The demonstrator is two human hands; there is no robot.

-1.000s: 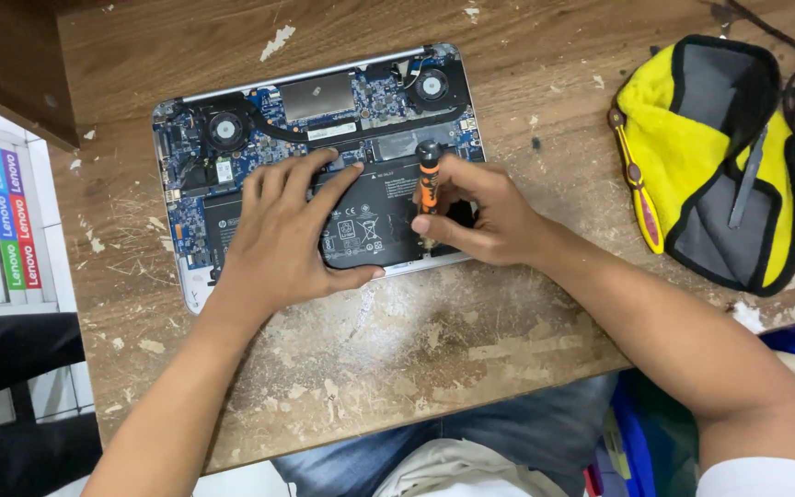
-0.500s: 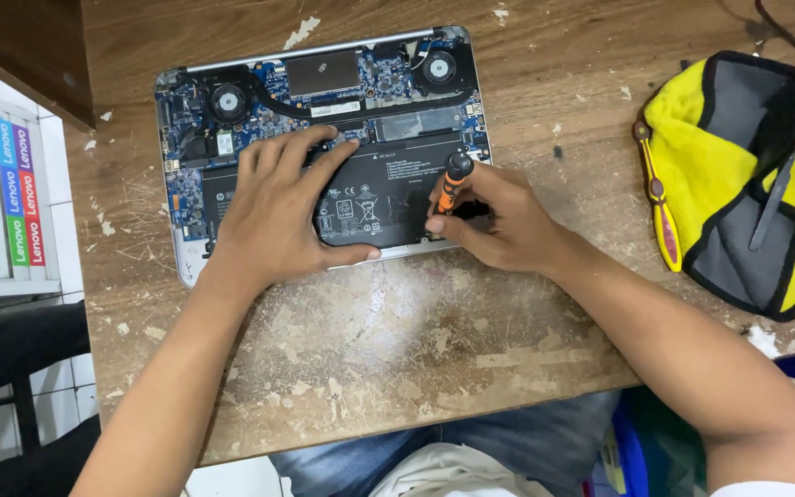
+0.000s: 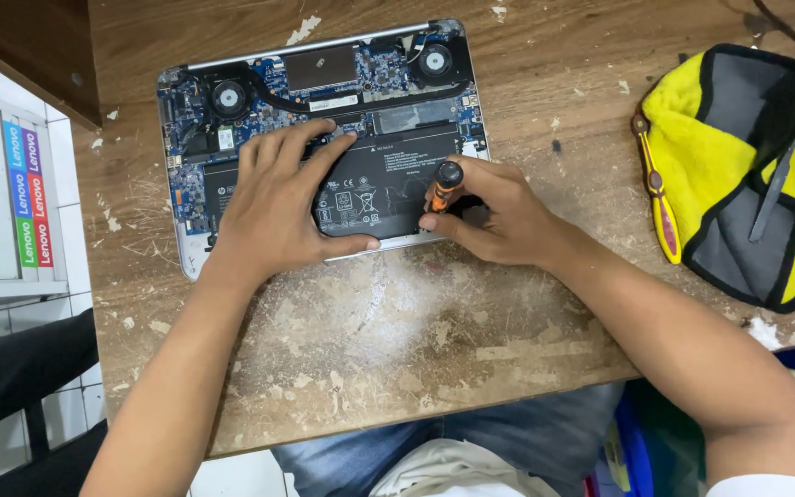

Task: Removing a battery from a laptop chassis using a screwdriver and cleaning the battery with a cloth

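An opened laptop [image 3: 388, 101] lies bottom-up on the worn wooden table [image 3: 397, 340], showing two fans, a blue circuit board and a black battery [image 3: 384, 184]. My left hand [image 3: 278, 207] lies flat on the battery's left part, fingers spread. My right hand [image 3: 494, 216] grips a small orange and black screwdriver [image 3: 443, 184], held upright with its tip down at the laptop's near right edge. The tip itself is hidden by my fingers.
A yellow, grey and black cloth pouch [image 3: 738, 175] lies at the right with a yellow-handled tool [image 3: 660, 207] beside it and a grey tool on it. A white tiled ledge with a coloured label strip [image 3: 25, 193] stands at the left. The table's near edge is by my lap.
The view has shifted a little, so the laptop sits slightly lower in the picture. Both hands stay in the same places on the laptop, the right still holding the screwdriver upright.
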